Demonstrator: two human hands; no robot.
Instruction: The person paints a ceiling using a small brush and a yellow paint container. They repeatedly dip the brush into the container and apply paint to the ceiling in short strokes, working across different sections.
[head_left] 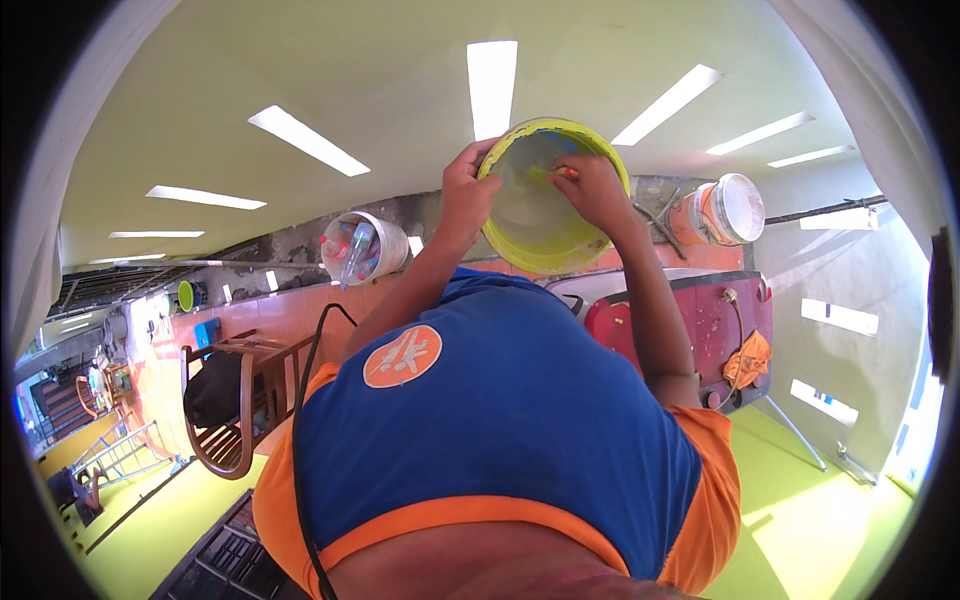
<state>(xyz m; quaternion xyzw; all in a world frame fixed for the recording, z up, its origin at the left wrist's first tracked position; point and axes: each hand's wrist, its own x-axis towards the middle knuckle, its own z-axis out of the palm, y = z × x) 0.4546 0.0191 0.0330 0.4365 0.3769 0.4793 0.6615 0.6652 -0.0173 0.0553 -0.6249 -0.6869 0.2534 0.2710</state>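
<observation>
A round bucket (545, 256) coated inside with yellow-green paint is tilted up in front of my chest, with a cloudy, pale interior. My left hand (468, 195) is closed on its left rim, thumb over the edge. Inside the opening, my right hand (597, 190) pinches a small tool with an orange-red handle (569, 173). A yellow-green tip points from it toward the middle of the bucket; its exact kind is not clear. Bluish patches show along the far inner wall.
On the left stands a white bucket (388, 248) of plastic bottles, near a wooden armchair (246, 420) with a black bag. To the right are a paint-stained bucket (742, 208) and a red table (690, 320) bearing an orange cloth (748, 360). A slotted green wall (400, 90) rises ahead.
</observation>
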